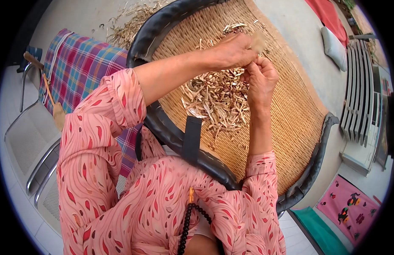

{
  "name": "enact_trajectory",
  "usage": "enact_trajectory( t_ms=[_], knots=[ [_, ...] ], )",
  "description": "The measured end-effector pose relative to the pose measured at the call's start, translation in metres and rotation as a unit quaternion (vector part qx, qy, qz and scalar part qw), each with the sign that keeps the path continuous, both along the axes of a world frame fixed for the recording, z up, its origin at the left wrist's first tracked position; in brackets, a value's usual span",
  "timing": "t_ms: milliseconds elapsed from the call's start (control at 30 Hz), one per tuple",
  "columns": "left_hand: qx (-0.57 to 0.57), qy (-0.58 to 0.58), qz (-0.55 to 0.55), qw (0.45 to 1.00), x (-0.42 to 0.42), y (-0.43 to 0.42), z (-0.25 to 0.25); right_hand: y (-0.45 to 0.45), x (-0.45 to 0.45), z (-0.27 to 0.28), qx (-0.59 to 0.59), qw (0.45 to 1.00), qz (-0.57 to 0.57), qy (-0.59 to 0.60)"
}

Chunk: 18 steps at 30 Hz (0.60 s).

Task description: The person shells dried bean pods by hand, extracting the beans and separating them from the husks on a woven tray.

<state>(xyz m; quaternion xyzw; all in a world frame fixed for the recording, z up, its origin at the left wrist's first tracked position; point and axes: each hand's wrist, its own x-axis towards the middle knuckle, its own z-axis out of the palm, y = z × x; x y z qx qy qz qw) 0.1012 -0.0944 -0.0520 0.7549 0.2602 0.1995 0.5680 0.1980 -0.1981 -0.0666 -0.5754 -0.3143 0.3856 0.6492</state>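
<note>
One tan woven tray with a black rim; above it, one bare left hand and one bare right hand; on it, one heap of dry tan pods, singly uncountable; left, one purple-blue checked cloth; right, one pale grey cushion.

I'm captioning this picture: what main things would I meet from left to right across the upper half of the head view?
Plaid cloth → left hand → right hand → cushion → grey slats.
</note>
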Motion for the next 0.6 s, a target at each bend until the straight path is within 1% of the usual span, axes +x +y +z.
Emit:
enact_trajectory(
  t_ms=[67,100,133,167,200,233,267,333,367,467,500,600],
  knots=[
    [-0.011,-0.060,0.005,0.998,0.001,0.002,0.001,0.003,-0.005,-0.001,0.049,0.996,0.004,0.072],
    [-0.032,-0.038,0.043,0.998,-0.001,0.003,0.012,0.004,-0.005,-0.003,0.025,0.995,0.000,0.095],
    [-0.062,-0.024,0.089,0.994,0.000,0.007,0.010,0.003,-0.010,-0.005,-0.046,0.998,0.035,-0.003],
    [-0.091,-0.010,0.134,0.987,0.004,0.014,0.008,-0.001,-0.019,-0.005,-0.114,0.986,0.068,-0.101],
    [-0.119,0.004,0.178,0.977,0.006,0.022,0.005,-0.005,-0.030,-0.006,-0.179,0.958,0.099,-0.199],
    [-0.121,-0.048,0.163,0.978,0.002,0.029,0.002,-0.013,-0.041,-0.022,-0.124,0.930,0.123,-0.324],
    [-0.143,-0.049,0.162,0.975,0.000,0.030,0.005,-0.020,-0.052,-0.039,-0.067,0.882,0.145,-0.443],
    [-0.188,-0.051,0.162,0.967,-0.002,0.032,0.011,-0.025,-0.067,-0.044,-0.085,0.840,0.199,-0.498],
    [-0.170,-0.040,0.175,0.969,-0.002,0.031,0.012,-0.027,-0.073,-0.047,-0.093,0.816,0.227,-0.524],
    [-0.218,-0.035,0.120,0.968,-0.004,0.028,0.017,-0.031,-0.082,-0.056,-0.117,0.767,0.259,-0.575],
    [-0.252,-0.055,0.121,0.959,-0.005,0.024,0.023,-0.032,-0.085,-0.061,-0.125,0.764,0.250,-0.582],
    [-0.268,-0.056,0.136,0.952,-0.001,0.022,0.027,-0.027,-0.071,-0.059,-0.080,0.836,0.214,-0.499]
  ],
)
